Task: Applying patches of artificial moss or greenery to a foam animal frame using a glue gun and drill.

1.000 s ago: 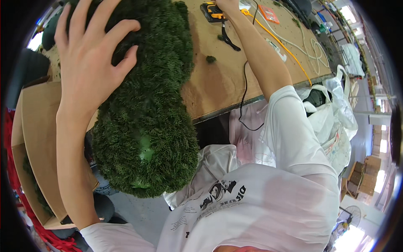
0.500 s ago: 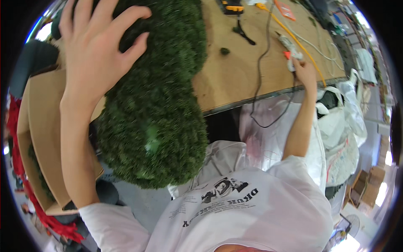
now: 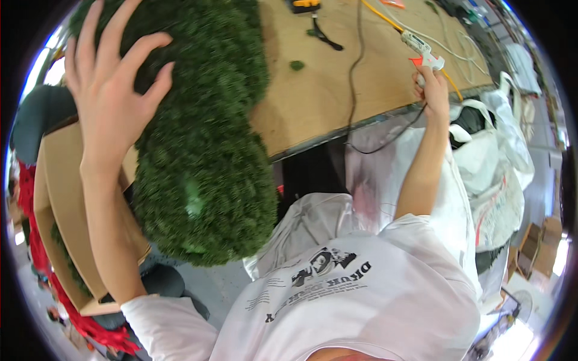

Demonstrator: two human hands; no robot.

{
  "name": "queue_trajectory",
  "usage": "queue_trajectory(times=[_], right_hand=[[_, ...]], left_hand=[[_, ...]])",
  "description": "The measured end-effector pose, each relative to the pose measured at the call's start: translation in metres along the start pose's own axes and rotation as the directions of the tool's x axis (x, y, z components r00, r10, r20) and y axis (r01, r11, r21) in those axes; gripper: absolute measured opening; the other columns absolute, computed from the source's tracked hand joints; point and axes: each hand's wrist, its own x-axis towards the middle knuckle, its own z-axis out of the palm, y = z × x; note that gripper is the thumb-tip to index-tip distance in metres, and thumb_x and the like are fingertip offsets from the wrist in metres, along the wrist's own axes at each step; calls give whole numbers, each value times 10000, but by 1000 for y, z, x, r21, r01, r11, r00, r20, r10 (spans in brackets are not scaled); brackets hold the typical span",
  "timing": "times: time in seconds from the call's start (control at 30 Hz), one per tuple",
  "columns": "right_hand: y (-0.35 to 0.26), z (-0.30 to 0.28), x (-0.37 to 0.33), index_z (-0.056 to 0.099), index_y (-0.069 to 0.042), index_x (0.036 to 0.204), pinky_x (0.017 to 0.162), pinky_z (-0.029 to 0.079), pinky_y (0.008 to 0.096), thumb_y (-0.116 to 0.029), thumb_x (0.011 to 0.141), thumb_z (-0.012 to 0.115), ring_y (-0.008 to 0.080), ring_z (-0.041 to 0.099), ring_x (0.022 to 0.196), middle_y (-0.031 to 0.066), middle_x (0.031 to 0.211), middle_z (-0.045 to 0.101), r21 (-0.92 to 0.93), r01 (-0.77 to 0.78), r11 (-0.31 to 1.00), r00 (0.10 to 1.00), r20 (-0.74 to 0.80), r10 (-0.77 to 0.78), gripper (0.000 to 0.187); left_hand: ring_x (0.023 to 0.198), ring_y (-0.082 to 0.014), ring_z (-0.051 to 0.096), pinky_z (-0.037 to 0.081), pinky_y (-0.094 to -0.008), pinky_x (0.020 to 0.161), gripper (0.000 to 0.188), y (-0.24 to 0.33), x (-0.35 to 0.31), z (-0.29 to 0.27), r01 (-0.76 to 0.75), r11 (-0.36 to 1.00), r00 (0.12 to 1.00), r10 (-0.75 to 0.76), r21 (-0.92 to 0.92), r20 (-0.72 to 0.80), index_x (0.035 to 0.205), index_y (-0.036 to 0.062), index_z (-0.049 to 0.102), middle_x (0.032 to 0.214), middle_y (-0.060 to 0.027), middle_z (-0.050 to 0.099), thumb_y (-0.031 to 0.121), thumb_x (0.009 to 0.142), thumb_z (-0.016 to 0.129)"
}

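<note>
A large, rounded shape of dense artificial greenery [image 3: 205, 162] hangs over the table's near edge at my left. My left hand [image 3: 114, 84] lies on its upper left side, fingers spread, gripping nothing. On the right, my right hand [image 3: 432, 89] is wrapped round the handle of a white glue gun [image 3: 430, 59] with an orange-red trigger. The gun's clear-looking front part points away to the upper left, over the tabletop. A dark cord [image 3: 385, 147] loops from below that hand across the table edge.
On the wooden table [image 3: 319, 102] lie a green tuft [image 3: 297, 65], a black-and-yellow tool [image 3: 304, 6], a black strip [image 3: 325, 37], a yellow cable [image 3: 382, 15] and a white cord. An open cardboard box [image 3: 66, 198] stands at left, white sacks [image 3: 494, 162] at right.
My right hand has closed round the glue gun's handle and lifted it, where before its fingertips reached the handle on the table. The view has shifted slightly; my left hand stays spread on the greenery.
</note>
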Motion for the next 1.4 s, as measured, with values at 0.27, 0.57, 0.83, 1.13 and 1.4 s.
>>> queue_trajectory(times=[0.27,0.57,0.83,1.13,1.4], right_hand=[[-66,43,-86,525,61,1358,463,352,283,-75,939,515,151,420,474,110,781,569,606,21,795,852,405,-331,440],[-123,170,-135,715,31,1120,489,404,249,-37,942,653,53,526,548,51,839,690,219,246,944,696,638,-329,201],[-139,207,-129,680,-4,1157,702,506,269,-20,946,625,89,615,796,23,971,704,172,566,807,516,689,-509,219],[-140,213,-129,680,-2,1143,690,505,280,-10,916,618,93,601,763,33,930,695,70,623,779,533,691,-488,236],[-143,218,-133,680,-11,1109,650,491,294,-39,909,631,108,581,692,40,849,675,-4,648,762,552,691,-466,208]], left_hand=[[1514,-372,350,211,-616,1236,285,2,4,-1,18,999,1000,-18,-31,2,1117,295,743,1599,50,478,233,850,822],[1556,-446,201,152,-677,1221,267,-3,-2,0,-28,993,997,21,111,70,929,120,703,1605,-126,414,129,714,861],[1563,-424,198,165,-686,1218,280,-22,-14,20,-86,959,995,94,271,-18,930,112,707,1614,-105,407,136,707,874],[1560,-416,202,179,-686,1221,262,-19,-14,27,-71,965,994,90,253,-62,929,100,724,1613,-104,404,162,731,883],[1555,-416,207,192,-681,1219,261,-29,-17,32,-115,940,982,157,320,-108,934,91,728,1602,-110,410,168,736,880]])
